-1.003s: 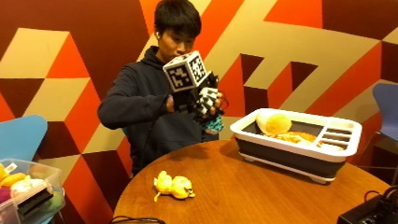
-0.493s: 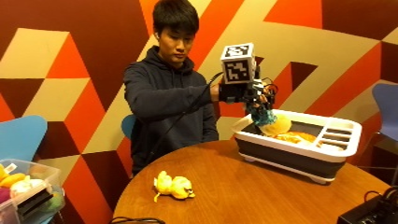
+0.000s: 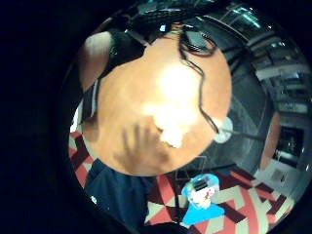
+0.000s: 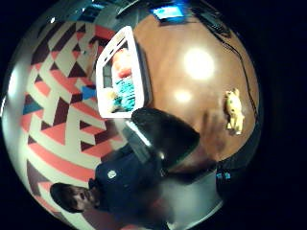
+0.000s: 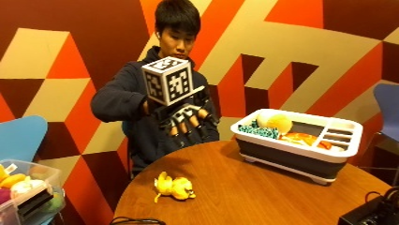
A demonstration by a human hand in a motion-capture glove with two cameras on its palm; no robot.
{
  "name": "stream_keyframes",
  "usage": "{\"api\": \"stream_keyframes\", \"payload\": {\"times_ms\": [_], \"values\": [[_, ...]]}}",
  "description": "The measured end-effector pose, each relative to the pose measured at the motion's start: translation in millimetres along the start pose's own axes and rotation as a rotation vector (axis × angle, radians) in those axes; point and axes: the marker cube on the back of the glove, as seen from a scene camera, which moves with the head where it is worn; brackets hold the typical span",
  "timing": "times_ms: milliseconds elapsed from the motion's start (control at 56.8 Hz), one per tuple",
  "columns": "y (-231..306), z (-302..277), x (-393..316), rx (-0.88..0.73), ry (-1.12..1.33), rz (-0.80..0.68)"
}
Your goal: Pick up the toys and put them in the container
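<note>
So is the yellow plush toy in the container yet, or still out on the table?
Out. The yellow plush toy lies on the round wooden table, apart from the white-rimmed grey container.

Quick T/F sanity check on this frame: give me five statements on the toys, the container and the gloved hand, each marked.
1. The yellow toy lies on the table. True.
2. The gloved right hand grips the yellow toy. False: it hangs above the table, fingers spread, holding nothing.
3. The container holds a teal toy. True.
4. The container is empty apart from the teal toy. False: a round yellow toy and an orange toy are in it too.
5. The container stands on the floor. False: it stands on the table.
</note>
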Motion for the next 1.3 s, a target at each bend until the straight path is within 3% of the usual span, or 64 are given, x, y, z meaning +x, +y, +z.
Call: {"api": "stream_keyframes", "payload": {"times_ms": [123,282,387,598,774,1038,1214,1302], "values": [[-0.8,35.9,50.3,-0.022,0.075,0.086],[3.2,90.4,77.2,-0.173,0.269,0.292],[0.2,111.1,88.0,-0.210,0.336,0.330],[-10.6,125.1,84.2,0.012,0.144,0.201],[-15.1,80.1,47.9,0.151,0.036,0.081],[-27.3,-25.8,-93.1,0.391,-0.163,-0.175],[-72.0,-33.6,-207.8,0.381,-0.396,-0.355],[-84.6,-10.8,-261.1,0.339,-0.456,-0.417]]}}
